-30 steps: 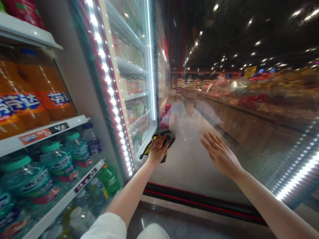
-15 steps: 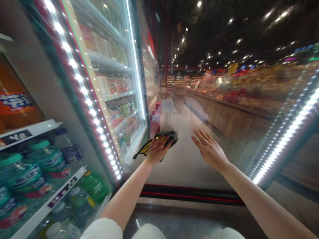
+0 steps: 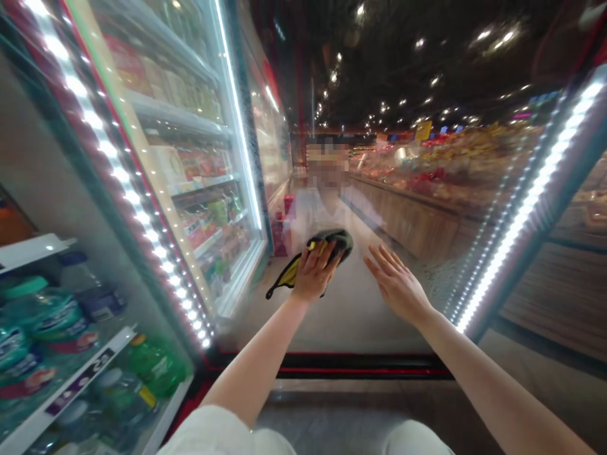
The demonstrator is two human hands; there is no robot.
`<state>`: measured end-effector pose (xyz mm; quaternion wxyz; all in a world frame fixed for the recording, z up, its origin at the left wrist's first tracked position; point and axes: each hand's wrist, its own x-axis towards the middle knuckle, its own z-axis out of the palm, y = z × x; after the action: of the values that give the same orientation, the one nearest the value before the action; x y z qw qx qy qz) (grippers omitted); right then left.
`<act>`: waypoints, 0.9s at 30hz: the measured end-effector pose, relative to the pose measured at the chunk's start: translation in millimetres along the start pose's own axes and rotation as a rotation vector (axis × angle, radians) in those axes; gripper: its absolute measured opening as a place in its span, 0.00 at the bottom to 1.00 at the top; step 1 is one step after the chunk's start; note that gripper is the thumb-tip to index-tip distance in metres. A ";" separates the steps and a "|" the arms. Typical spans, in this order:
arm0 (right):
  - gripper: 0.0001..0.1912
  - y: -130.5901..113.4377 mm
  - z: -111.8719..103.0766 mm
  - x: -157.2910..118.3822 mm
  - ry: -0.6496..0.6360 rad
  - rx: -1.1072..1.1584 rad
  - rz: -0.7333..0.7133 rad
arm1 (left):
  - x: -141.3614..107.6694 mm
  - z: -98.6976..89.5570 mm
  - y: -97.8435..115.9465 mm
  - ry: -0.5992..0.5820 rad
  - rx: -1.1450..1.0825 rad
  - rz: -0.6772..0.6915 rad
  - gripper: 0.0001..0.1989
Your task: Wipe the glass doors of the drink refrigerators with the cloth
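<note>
My left hand (image 3: 315,272) presses a dark grey and yellow cloth (image 3: 340,246) against the glass door (image 3: 332,328). One black-edged yellow corner of the cloth hangs out to the left of the wrist. My right hand (image 3: 397,282) lies with fingers stretched out at the same glass, a short way right of the cloth, and holds nothing. A faint reflection of a person in a light top shows in the pane. The dark lower frame (image 3: 355,364) of the door, with a red line along it, runs below both forearms.
Bright LED strips (image 3: 142,208) line the cabinet edge at left, and another strip (image 3: 526,208) runs up the right. Shelves with bottles (image 3: 159,366) stand close on my left. Beyond the glass are an aisle and a wood-sided produce display (image 3: 408,212).
My left hand and the cloth have moved slightly right and up, closer to my right hand. The view has turned a little, so the shelves at left sit further left.
</note>
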<state>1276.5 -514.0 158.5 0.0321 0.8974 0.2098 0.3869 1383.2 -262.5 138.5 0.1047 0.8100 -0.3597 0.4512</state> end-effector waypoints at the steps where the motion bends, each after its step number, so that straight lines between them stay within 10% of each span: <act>1: 0.36 1.7 1.8 -3.4 -0.008 -0.001 -0.003 | -11.2 -1.6 -6.1 -0.042 0.020 0.086 0.28; 5: 0.35 15.9 2.2 -13.5 -0.035 -0.017 0.001 | -21.4 -17.1 -23.8 -0.046 0.145 0.037 0.27; 9: 0.33 30.7 -2.9 -16.1 -0.037 -0.026 0.008 | 41.6 -23.6 2.8 0.115 0.187 -0.267 0.32; 13: 0.34 35.5 -0.7 -21.0 -0.011 -0.001 0.030 | 88.4 -8.3 40.8 0.127 0.173 -0.197 0.31; 19: 0.35 38.2 7.7 -37.2 -0.018 0.019 0.065 | 18.2 14.7 30.1 -0.022 0.177 0.189 0.28; 22: 0.34 43.5 4.9 -43.2 -0.028 0.018 0.075 | -5.5 12.3 21.3 -0.074 0.183 0.161 0.28; 27: 0.35 57.3 -9.9 -50.1 0.009 0.021 0.120 | 59.3 5.5 58.1 -0.008 0.155 -0.160 0.32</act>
<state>1258.9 -587.3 143.9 -0.0017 0.9067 0.1601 0.3901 1367.2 -336.0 174.1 0.0762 0.8437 -0.2584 0.4644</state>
